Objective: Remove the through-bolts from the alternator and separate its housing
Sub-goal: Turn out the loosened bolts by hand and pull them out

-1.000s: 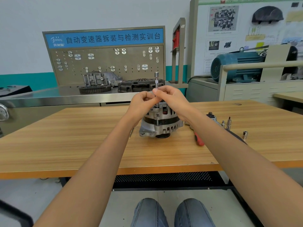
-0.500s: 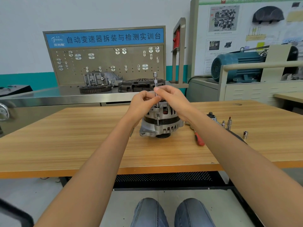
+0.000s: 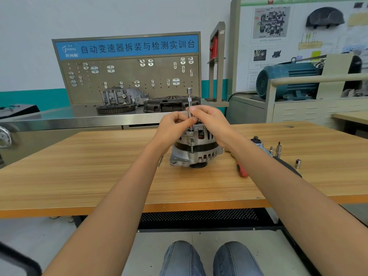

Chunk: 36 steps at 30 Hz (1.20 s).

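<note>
At six o'clock two denim knees (image 3: pixel 211 259) are cut off by the frame edge. On the wooden table (image 3: pixel 79 166), mid-frame, the alternator (image 3: pixel 196 150) stands on end, its top hidden by the left hand (image 3: pixel 173 126) and right hand (image 3: pixel 211 122), whose fingers pinch an upright extension bar (image 3: pixel 189 102) over a through-bolt (image 3: pixel 192 145). At three o'clock a ratchet (image 3: pixel 260 146) and small sockets (image 3: pixel 298 163) lie partly behind the right forearm; at twelve o'clock, the pegboard (image 3: pixel 129 76).

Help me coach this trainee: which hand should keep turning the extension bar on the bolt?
Probably the right hand: its fingertips pinch the extension bar upright over the alternator. The left hand pinches it lower, better for steadying.
</note>
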Tool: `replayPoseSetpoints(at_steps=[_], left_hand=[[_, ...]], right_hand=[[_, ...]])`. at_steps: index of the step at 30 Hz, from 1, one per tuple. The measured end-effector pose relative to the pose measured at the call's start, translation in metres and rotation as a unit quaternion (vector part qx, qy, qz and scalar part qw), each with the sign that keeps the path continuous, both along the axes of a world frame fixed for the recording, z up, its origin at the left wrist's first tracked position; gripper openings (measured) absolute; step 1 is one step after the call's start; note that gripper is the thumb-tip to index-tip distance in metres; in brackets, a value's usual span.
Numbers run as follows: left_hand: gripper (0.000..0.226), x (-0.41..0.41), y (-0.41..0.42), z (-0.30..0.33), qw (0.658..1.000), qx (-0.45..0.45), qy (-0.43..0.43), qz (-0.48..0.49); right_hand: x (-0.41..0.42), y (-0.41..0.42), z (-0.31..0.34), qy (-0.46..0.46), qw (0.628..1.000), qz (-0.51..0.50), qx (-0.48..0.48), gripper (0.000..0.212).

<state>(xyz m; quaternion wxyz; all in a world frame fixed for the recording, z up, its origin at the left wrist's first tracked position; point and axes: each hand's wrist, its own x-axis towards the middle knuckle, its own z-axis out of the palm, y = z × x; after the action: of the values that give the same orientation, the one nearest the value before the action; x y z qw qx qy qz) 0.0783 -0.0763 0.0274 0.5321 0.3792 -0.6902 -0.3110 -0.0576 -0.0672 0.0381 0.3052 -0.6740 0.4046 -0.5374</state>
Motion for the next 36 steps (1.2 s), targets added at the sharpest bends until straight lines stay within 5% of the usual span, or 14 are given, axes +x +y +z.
replayPoseSetpoints(at_steps=[36], left_hand=[[0.02, -0.0037, 0.001, 0.0014, 1.0, -0.004, 0.0, 0.015]], right_hand=[[0.0005, 0.0024, 0.0012, 0.007, 1.0, 0.009, 0.005, 0.015]])
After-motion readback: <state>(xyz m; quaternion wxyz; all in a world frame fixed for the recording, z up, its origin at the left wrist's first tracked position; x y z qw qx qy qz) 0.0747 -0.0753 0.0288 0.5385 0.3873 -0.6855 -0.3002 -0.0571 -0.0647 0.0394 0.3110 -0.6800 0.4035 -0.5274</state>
